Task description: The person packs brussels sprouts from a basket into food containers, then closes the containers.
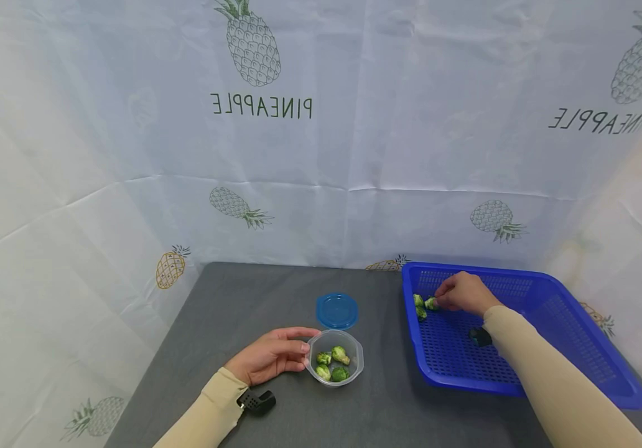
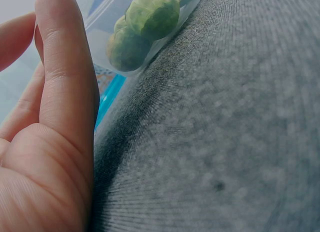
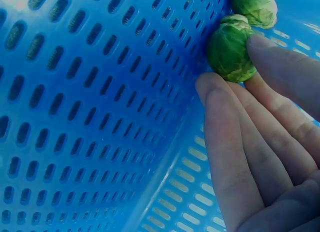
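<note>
My left hand [image 1: 302, 350] lies on the grey table, its relaxed fingers [image 2: 65, 87] touching the left side of a clear plastic container [image 1: 354, 367]. The container holds three Brussels sprouts [image 1: 339, 354]; two of them [image 2: 150, 17] show through its wall in the left wrist view. My right hand [image 1: 440, 301] reaches into the far left corner of a blue perforated basket [image 1: 550, 311] and pinches a Brussels sprout [image 1: 430, 303] between its fingertips [image 3: 260, 47]. That sprout [image 3: 227, 49] rests against the basket wall [image 3: 75, 92]. Two more sprouts [image 1: 419, 306] lie just to its left.
A round blue lid [image 1: 336, 310] lies flat on the table behind the container. A pineapple-print cloth [image 1: 321, 155] hangs as a backdrop behind and to both sides. The grey table [image 1: 231, 311] is bare at the left and front.
</note>
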The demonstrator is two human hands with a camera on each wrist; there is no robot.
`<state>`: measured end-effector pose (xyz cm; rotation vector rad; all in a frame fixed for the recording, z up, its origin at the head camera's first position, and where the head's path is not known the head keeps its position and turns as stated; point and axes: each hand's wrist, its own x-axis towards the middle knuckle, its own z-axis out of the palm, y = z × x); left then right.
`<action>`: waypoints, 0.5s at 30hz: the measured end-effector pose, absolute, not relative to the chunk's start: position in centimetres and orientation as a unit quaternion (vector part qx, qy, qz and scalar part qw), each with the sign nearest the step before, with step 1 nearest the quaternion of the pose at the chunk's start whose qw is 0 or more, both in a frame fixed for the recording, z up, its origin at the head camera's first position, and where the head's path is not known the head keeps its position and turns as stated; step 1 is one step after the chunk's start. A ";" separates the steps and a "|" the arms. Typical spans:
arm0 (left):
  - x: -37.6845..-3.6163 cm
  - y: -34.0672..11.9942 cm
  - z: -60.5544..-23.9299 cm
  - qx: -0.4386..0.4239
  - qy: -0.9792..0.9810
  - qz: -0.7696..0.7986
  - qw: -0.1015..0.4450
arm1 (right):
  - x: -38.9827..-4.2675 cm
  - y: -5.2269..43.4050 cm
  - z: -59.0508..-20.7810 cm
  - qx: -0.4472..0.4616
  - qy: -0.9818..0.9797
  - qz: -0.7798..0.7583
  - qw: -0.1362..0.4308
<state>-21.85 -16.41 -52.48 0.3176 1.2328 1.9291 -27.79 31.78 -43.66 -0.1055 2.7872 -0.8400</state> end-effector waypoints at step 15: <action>-21.8 -16.5 -52.4 0.129 0.482 0.766 0.406 | -27.3 31.6 -43.1 -0.053 0.955 -0.270 0.110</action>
